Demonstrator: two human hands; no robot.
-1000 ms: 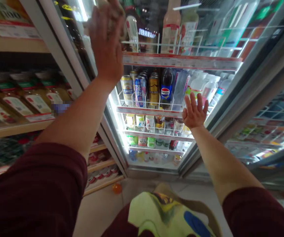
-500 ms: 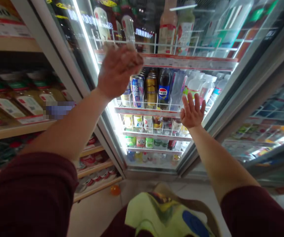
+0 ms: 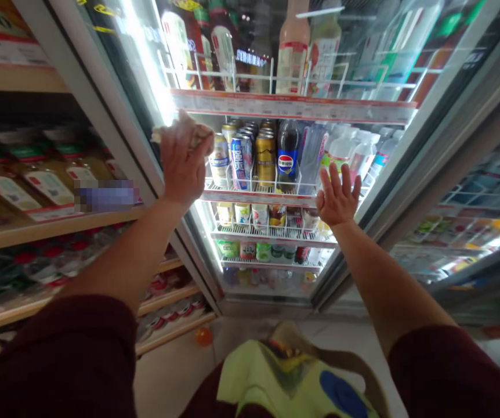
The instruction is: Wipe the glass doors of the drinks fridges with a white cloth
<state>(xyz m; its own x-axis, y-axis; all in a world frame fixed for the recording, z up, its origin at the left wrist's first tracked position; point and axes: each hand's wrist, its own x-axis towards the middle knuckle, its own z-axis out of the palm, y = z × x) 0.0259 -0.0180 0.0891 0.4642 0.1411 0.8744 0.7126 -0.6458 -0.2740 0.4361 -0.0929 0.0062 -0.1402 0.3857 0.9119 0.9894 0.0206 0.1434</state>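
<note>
Against the glass door of a lit drinks cooler, near its left frame (image 3: pixel 115 110), my left hand (image 3: pixel 183 168) is pressing a crumpled whitish cloth (image 3: pixel 201 131). Its fingers are bent over the cloth, which partly shows above them. My right hand (image 3: pixel 340 197) lies flat on the right part of the glass, fingers spread, with nothing in it. Behind the glass, between the hands, stand a blue can (image 3: pixel 242 162), a gold can (image 3: pixel 265 159) and a dark cola bottle (image 3: pixel 287 152).
Wooden shelves (image 3: pixel 58 223) with juice bottles (image 3: pixel 43 180) stand at the left. Another glass-fronted cooler (image 3: pixel 471 232) is at the right. An orange ball-like object (image 3: pixel 203 335) lies on the floor. A yellow-green cloth or bag (image 3: pixel 271 377) hangs at my front.
My left hand has moved left and slightly down across the glass with the cloth, uncovering more bottles and cans. My right hand has stayed in place.
</note>
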